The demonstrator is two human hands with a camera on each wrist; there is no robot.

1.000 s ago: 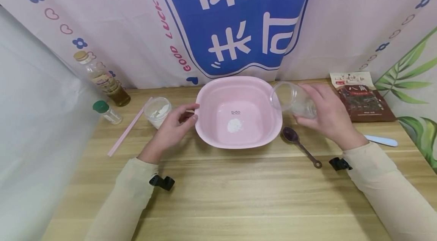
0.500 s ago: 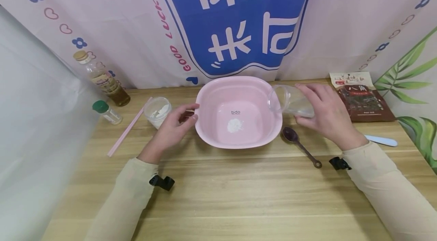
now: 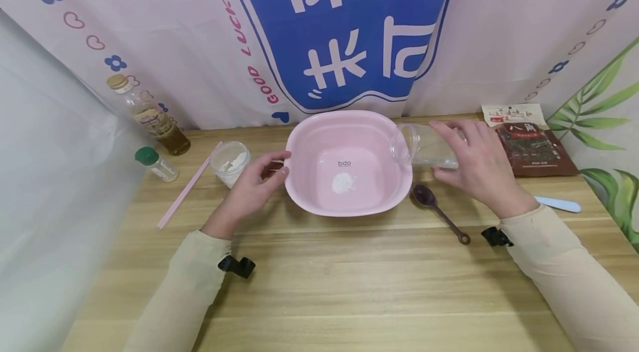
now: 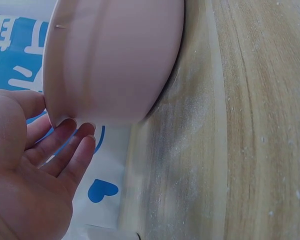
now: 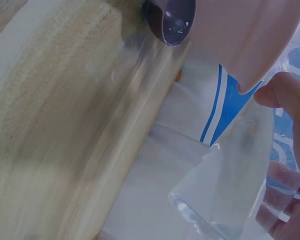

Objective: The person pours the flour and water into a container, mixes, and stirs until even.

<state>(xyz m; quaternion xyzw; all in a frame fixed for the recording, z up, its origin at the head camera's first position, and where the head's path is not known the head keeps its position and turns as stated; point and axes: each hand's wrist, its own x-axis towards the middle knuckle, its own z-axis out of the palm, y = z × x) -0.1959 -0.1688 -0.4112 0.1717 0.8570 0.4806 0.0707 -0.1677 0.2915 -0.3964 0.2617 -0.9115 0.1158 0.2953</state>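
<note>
At the right rim of the pink basin (image 3: 348, 161), a clear plastic cup (image 3: 424, 146) lies tipped almost on its side, its mouth just over the basin's edge and a little clear liquid pooled along its lower wall. The right hand (image 3: 479, 166) grips the cup, fingers curled round its body. The left hand (image 3: 252, 188) rests at the basin's left rim with fingers loosely spread, the fingertips (image 4: 85, 131) touching the outer wall just under the lip. Inside the basin a small heap of white powder (image 3: 343, 181) sits on the bare floor, clear of the walls.

Just beside the basin's right corner lies a dark purple spoon (image 3: 439, 212), well under the cup; a wide stretch of bare desk (image 3: 349, 285) opens in front of the basin, between the two sleeves. To the left stand a small jar of white powder (image 3: 230, 162), near the left hand, a pink stick (image 3: 188, 185), a green-capped shaker (image 3: 156, 163) and an oil bottle (image 3: 150, 115). To the right lie a brown spice packet (image 3: 529, 141) and a pale blue spatula (image 3: 556, 204). A printed curtain (image 3: 349, 30) closes the back edge of the desk.

Compared with a second ago, the cup is tilted further and its mouth has moved closer over the rim; the left hand has stayed put.
</note>
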